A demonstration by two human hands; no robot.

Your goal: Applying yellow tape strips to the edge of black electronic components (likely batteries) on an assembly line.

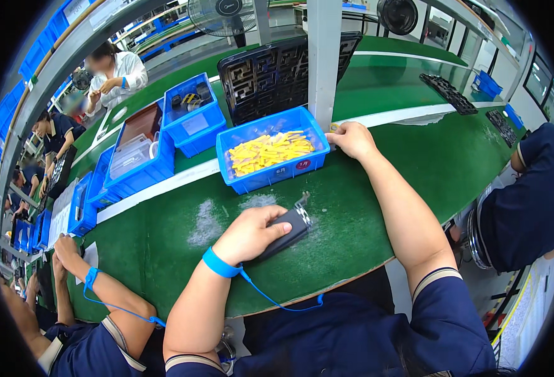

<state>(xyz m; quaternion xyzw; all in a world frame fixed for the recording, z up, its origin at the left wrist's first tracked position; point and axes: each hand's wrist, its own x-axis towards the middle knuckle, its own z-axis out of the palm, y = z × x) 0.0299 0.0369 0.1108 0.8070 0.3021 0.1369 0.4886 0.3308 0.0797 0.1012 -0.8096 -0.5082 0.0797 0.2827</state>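
My left hand (247,235), with a blue wrist strap on its wrist, is closed round a black box-shaped device (287,234) just above the green table. A shiny, silvery part shows at the device's far end, with a small thin piece sticking out. Beyond it stands a blue bin (271,183) filled with small yellow pieces (271,152). At the bin's right side, by the grey post, my right hand (354,141) is closed in a pinch. A small yellowish item (333,127) shows at its fingertips; its exact kind is too small to tell.
A grey post (323,69) rises behind the bin. Black moulded trays (261,78) lean beside it. More blue bins (194,119) stand to the left. Whitish dust (204,225) marks the green table (327,270). Co-workers sit close on the left and right.
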